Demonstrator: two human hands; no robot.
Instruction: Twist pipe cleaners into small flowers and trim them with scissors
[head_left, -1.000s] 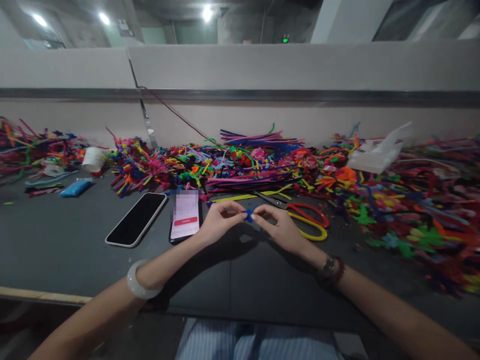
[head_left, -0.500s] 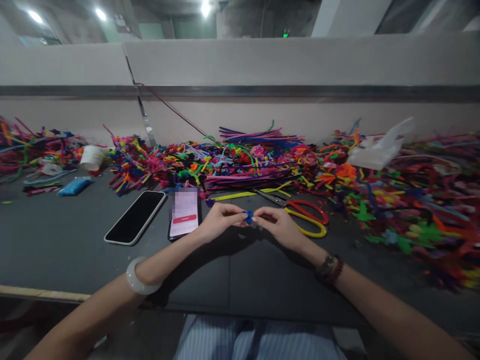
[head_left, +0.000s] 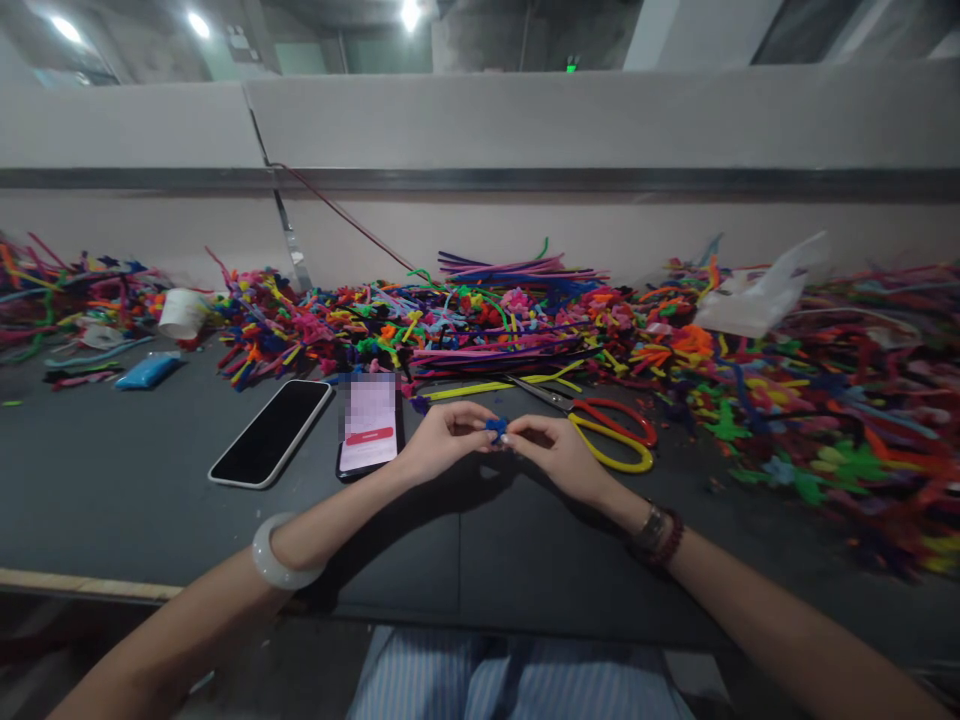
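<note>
My left hand and my right hand meet above the dark table, fingertips pinched together on a small blue pipe-cleaner piece. Both hands are closed on it, and most of the piece is hidden by my fingers. Scissors with red and yellow handles lie just right of my right hand. A long yellow pipe cleaner lies just beyond my fingers.
A big heap of coloured pipe cleaners runs along the back and down the right side. Left of my hands lie a lit phone and a dark phone. A white cup, a blue packet and a white bag are nearby.
The hands stay pinched on the blue piece with only slight finger shifts; the view has tilted a little.
</note>
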